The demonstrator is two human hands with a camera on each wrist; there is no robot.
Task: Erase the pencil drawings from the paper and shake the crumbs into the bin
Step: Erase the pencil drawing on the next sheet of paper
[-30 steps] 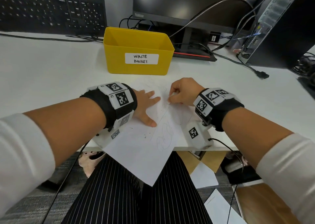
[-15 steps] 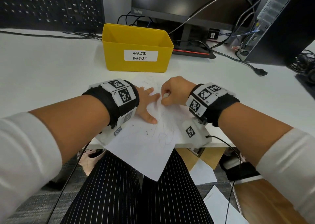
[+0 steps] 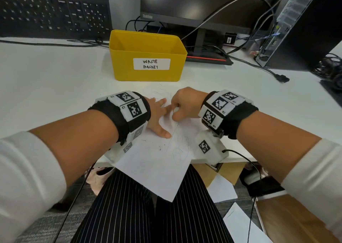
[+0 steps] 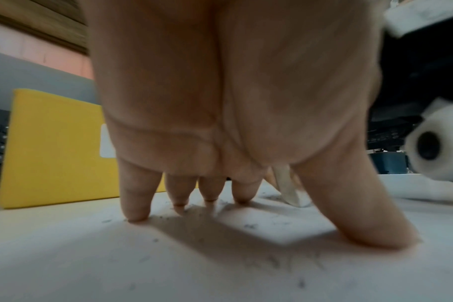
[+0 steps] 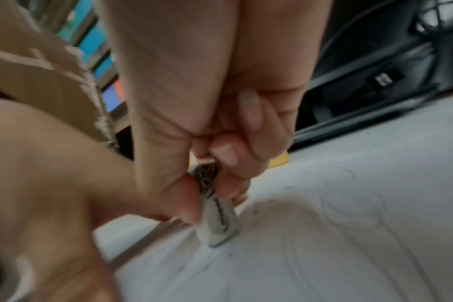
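Pinching a white eraser (image 5: 217,216), the right hand (image 3: 187,104) rubs, seemingly, the paper (image 3: 157,166) overhanging the desk's front edge; left hand (image 3: 157,117) presses it flat, fingers spread.

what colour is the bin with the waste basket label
Bright yellow bin, with a white label handwritten in black. It shows best in the head view.

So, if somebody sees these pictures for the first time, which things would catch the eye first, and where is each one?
Probably the yellow bin, labelled "WASTE BASKET", standing on the white desk just behind the hands. Next, the two hands on the paper, which hangs over the desk's front edge: the left hand presses it flat with spread fingers, while the right hand pinches a white eraser down on the pencil lines.
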